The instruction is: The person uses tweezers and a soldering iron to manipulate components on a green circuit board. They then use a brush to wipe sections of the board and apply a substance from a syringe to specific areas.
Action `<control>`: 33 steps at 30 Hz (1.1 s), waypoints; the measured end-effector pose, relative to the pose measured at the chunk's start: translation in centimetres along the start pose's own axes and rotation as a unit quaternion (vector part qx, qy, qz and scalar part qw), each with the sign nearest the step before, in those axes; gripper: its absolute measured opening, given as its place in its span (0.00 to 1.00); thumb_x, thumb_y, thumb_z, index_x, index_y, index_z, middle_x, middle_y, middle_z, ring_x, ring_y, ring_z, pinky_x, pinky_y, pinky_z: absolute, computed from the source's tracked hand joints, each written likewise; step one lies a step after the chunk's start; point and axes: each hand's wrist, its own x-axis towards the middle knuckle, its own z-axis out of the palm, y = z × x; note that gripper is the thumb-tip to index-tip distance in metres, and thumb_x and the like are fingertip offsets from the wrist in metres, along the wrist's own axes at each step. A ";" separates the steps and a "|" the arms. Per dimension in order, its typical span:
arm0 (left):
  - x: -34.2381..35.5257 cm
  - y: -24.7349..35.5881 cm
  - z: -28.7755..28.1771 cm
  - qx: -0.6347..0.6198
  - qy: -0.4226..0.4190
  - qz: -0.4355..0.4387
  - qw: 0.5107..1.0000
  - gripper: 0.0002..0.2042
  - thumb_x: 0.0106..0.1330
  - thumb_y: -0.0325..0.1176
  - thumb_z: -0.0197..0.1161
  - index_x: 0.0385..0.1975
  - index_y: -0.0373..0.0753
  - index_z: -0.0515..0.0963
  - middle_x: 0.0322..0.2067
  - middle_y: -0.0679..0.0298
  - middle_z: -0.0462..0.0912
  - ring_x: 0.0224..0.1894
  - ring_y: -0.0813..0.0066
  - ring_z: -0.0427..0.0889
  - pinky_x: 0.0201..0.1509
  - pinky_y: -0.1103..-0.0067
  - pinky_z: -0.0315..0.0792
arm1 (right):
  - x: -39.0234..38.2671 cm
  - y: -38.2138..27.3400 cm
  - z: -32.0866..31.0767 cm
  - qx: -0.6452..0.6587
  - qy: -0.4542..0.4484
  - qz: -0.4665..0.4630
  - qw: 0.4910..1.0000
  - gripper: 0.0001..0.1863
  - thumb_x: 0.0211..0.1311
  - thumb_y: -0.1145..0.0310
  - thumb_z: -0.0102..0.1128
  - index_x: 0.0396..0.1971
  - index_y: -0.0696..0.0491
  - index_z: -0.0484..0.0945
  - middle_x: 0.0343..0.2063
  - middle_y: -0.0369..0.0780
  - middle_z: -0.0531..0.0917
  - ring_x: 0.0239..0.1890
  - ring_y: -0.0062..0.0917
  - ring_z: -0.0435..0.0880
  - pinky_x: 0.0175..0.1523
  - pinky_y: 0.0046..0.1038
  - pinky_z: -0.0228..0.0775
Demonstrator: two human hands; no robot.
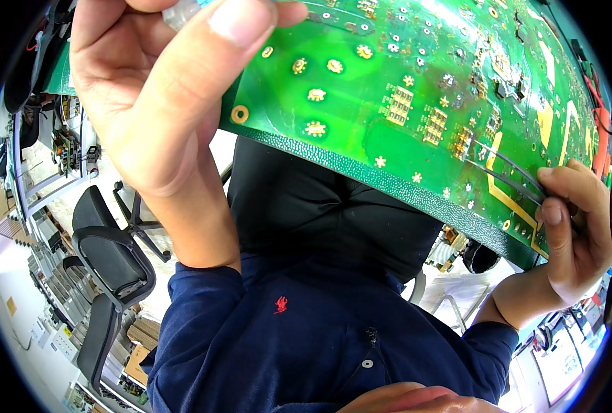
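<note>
A large green circuit board [347, 151] lies in front of me, its near edge above my lap. My right hand [574, 220] is closed on a pair of dark metal tweezers [516, 182]. The tweezers' two tips are apart and meet the board beside a small gold-padded component [463, 143]. Above the board's left corner, my left hand [175, 89] is closed, thumb and fingers pinching a clear plastic piece [182, 12] with a blue part. The top of that piece leaves the picture, so its kind cannot be told.
A green mat edge [288, 143] runs under the board. Beyond the board on the right are red-handled tools or leads [600, 131]. Black office chairs [110, 241] and shelves [27, 165] with boards stand on the left.
</note>
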 end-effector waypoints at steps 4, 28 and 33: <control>0.1 0.0 -0.1 -0.002 -0.002 -0.009 1.000 0.17 0.49 0.28 0.67 0.34 0.43 0.65 0.43 0.44 0.78 0.35 0.66 0.85 0.43 0.76 0.81 | -0.1 0.0 0.1 -0.005 0.007 0.000 1.000 0.09 0.59 0.76 0.58 0.39 0.64 0.77 0.37 0.42 0.78 0.25 0.14 0.73 0.38 0.13 0.63; 0.1 -0.1 0.3 -0.011 -0.019 0.028 0.999 0.17 0.49 0.26 0.67 0.33 0.42 0.65 0.44 0.44 0.78 0.36 0.65 0.85 0.45 0.73 0.81 | -0.2 0.3 0.0 0.006 0.005 0.006 1.000 0.09 0.61 0.76 0.57 0.40 0.64 0.77 0.39 0.42 0.79 0.26 0.15 0.73 0.36 0.14 0.63; 0.4 -0.4 0.6 -0.030 -0.058 0.074 0.995 0.17 0.49 0.25 0.67 0.33 0.42 0.65 0.44 0.44 0.78 0.35 0.65 0.85 0.45 0.73 0.81 | -0.3 0.3 0.3 0.010 0.016 0.016 1.000 0.09 0.61 0.76 0.57 0.40 0.64 0.78 0.39 0.42 0.79 0.26 0.15 0.73 0.37 0.14 0.64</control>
